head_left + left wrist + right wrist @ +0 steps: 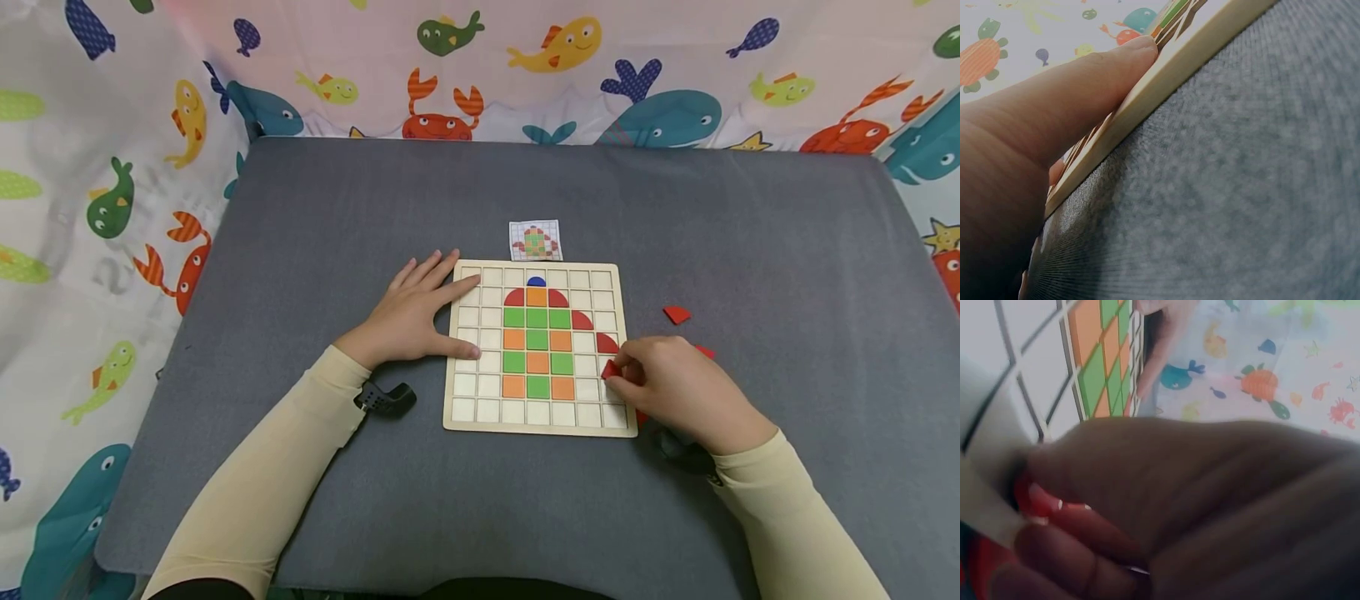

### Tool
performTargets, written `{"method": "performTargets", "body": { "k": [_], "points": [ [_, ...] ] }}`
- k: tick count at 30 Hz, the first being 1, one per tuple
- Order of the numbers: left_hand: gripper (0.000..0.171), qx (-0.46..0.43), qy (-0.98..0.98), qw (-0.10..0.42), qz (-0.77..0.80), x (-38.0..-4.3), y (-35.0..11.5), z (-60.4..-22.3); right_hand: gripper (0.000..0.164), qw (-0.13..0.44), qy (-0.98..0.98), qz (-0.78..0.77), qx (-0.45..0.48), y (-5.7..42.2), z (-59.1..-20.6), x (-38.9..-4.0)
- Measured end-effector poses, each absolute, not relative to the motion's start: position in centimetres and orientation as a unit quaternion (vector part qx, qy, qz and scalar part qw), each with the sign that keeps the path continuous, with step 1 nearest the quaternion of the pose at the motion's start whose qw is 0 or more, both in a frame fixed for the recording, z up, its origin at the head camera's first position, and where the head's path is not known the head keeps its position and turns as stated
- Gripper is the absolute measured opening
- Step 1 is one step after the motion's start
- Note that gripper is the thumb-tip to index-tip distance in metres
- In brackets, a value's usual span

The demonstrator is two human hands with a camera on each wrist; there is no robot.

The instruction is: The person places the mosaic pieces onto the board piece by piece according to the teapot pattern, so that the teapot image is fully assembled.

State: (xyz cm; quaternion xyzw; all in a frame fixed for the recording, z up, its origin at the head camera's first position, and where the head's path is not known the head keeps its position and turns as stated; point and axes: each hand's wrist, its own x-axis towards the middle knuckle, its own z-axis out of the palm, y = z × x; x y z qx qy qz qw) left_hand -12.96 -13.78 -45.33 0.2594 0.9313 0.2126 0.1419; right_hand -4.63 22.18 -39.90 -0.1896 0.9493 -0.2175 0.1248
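A wooden grid board (540,431) lies on the grey table, with green and orange squares, red quarter-round tiles and a blue half-round tile set in its cells. My left hand (408,321) rests along the board's left edge, fingers spread and straight; its thumb lies over the rim in the left wrist view. At the right edge, my right hand (678,387) pinches a red tile (610,369) between thumb and fingers, over a cell below the lowest red quarter-round (607,342). In the right wrist view the fingers partly hide that pinched red tile (1038,499).
Behind the board lies a small pattern card (536,241) showing a coloured figure. A loose red tile (677,314) sits right of the board, and another red tile (704,352) peeks out behind the right hand. A sea-animal cloth (480,75) hangs around the table.
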Motion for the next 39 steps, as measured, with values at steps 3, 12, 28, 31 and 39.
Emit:
{"method": "performTargets", "body": {
  "k": [3,12,28,31,39],
  "points": [
    [0.113,0.261,0.931,0.141,0.214,-13.0,-13.8,-45.3,0.014,0.114,0.954,-0.211,-0.182,21.8,-40.0,-4.4],
    [0.112,0.259,0.931,0.143,0.213,-13.0,-13.7,-45.2,0.019,0.094,0.971,-0.159,-0.152,20.4,-40.0,-3.9],
    [0.113,0.259,0.932,0.145,0.209,-13.2,-13.8,-45.4,0.024,0.071,0.981,-0.16,-0.084,19.1,-40.3,-3.4],
    [0.114,0.258,0.933,0.145,0.206,-13.2,-13.9,-45.4,0.028,0.071,0.98,-0.17,-0.074,19.1,-40.3,-3.5],
    [0.114,0.261,0.932,0.146,0.207,-13.2,-13.8,-45.5,0.037,0.115,0.971,-0.199,-0.068,19.8,-40.4,-3.9]
  ]
}}
